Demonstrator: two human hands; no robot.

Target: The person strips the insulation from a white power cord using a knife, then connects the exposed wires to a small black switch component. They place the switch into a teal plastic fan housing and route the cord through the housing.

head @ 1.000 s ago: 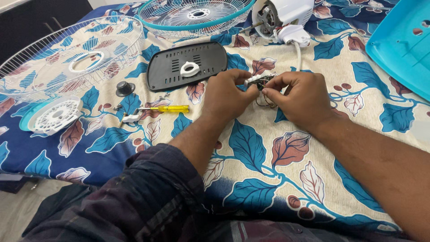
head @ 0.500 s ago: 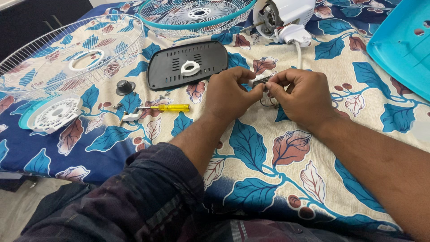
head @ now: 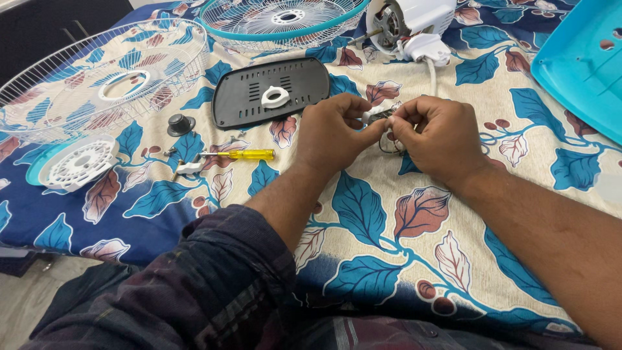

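Both hands pinch one small wired part point(head: 382, 118) between their fingertips: left hand point(head: 334, 133) grips its white end, right hand point(head: 433, 137) its dark end. Beyond the fingers lies a black plate point(head: 240, 97) bearing a white ring point(head: 275, 97); a screwdriver point(head: 243, 154) lies left.

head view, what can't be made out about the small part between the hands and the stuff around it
- Small part: mostly hidden by the fingers of the left hand and right hand; its kind is unclear.
- Dark wires: partly covered by the right hand, their ends unseen.
- Fan motor: cut off by the top edge.
- Turquoise panel: cut off by the right edge.
- Small hardware near the yellow screwdriver: too small to identify.
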